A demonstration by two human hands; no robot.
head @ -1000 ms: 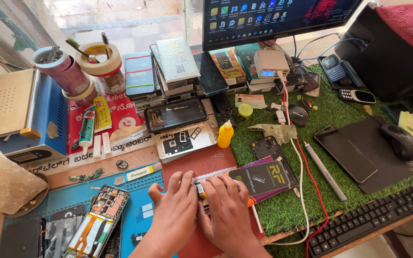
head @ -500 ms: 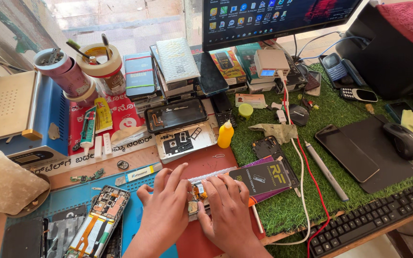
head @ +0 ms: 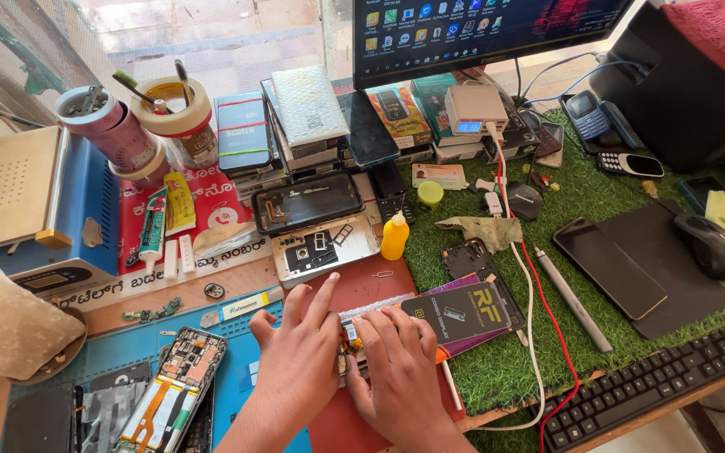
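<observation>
My left hand (head: 299, 362) and my right hand (head: 396, 369) lie side by side on a red mat (head: 362, 289) at the front of the bench. Both press down on a small phone part (head: 347, 346) with orange flex showing between them; most of it is hidden under my fingers. A white strip (head: 375, 305) pokes out just past my fingertips. The right hand's fingers touch a dark purple display box (head: 461, 310) lying to the right.
An opened phone (head: 176, 390) lies on the blue mat at left. A yellow dropper bottle (head: 394, 236), phone frames (head: 307, 201), tape rolls (head: 169, 105) and stacked boxes stand behind. To the right lie green turf, a keyboard (head: 656, 390), mouse (head: 711, 243), monitor and cables.
Both hands have shifted slightly forward on the part, fingers pressing closer together. Nothing else on the bench has moved.
</observation>
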